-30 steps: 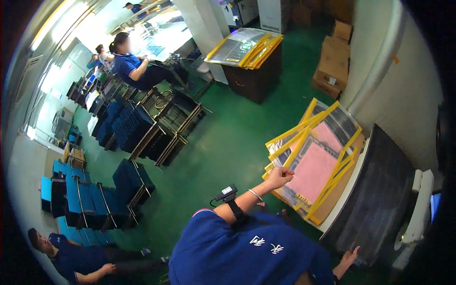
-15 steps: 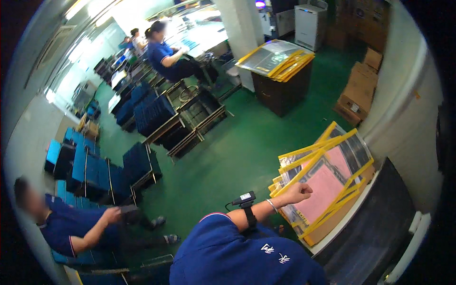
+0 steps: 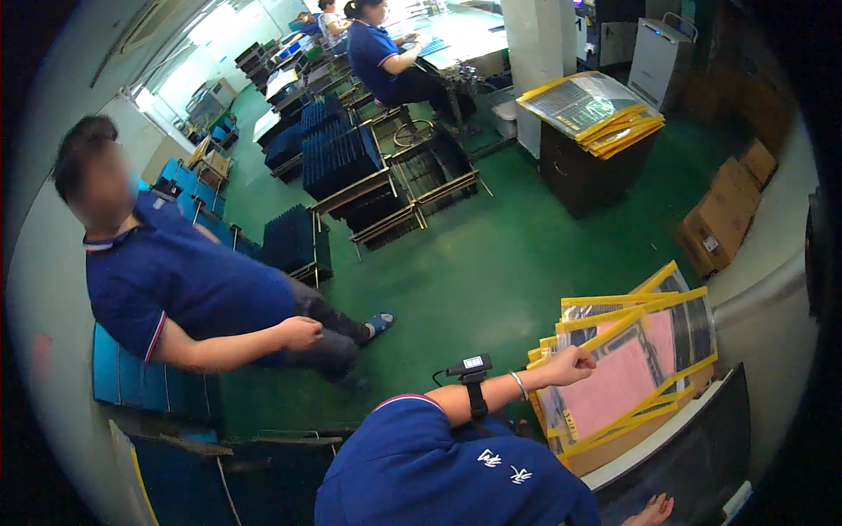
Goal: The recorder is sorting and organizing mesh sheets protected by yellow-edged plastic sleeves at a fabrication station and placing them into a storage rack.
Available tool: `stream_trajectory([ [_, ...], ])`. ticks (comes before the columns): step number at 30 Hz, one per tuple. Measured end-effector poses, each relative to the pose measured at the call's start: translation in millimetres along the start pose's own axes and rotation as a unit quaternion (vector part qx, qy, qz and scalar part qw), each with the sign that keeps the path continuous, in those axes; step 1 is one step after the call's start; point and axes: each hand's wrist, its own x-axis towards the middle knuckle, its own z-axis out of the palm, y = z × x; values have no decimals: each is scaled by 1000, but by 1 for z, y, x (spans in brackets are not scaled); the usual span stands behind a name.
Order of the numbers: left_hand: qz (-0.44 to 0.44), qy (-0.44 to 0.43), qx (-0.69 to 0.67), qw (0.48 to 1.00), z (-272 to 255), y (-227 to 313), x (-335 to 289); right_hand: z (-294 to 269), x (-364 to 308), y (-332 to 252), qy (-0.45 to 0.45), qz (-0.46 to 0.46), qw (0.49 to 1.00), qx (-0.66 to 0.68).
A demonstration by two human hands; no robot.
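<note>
My left hand (image 3: 570,365) is closed on the near-left corner of the top sheet in a stack of clear sleeves with yellow edges and pink inserts (image 3: 631,368). The stack lies on a brown box beside a dark table (image 3: 693,456). A small black scanner (image 3: 467,366) is strapped to that forearm, with a bracelet at the wrist. My right hand (image 3: 653,508) shows only at the bottom edge, fingers spread on the dark table and holding nothing.
A person in a blue shirt (image 3: 184,289) sits close on my left. Dark blue tray racks (image 3: 338,158) and metal frames stand on the green floor. A dark cabinet (image 3: 588,167) carries more yellow-edged sleeves. Cardboard boxes (image 3: 724,215) line the right wall. Other people work at far benches.
The view has swung left and down, bringing the seated person close on my left. My left hand stays on the corner of the sleeve stack.
</note>
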Motion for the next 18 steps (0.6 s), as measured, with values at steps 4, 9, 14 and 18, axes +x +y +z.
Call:
stream_trajectory([
  [4, -35, 18, -13, 999, -5, -16, -3, 26, 13, 24, -43, -2, 997, 58],
  [9, -24, 13, -18, 999, 6, -13, -9, 35, 60, 92, -86, 4, 994, 73],
  [14, -10, -36, -47, 998, 30, -15, -13, 0, 65, 127, -93, 35, 991, 90],
  [18, 45, -100, -5, 994, 39, -25, -10, -14, 24, 110, -101, 42, 989, 96],
])
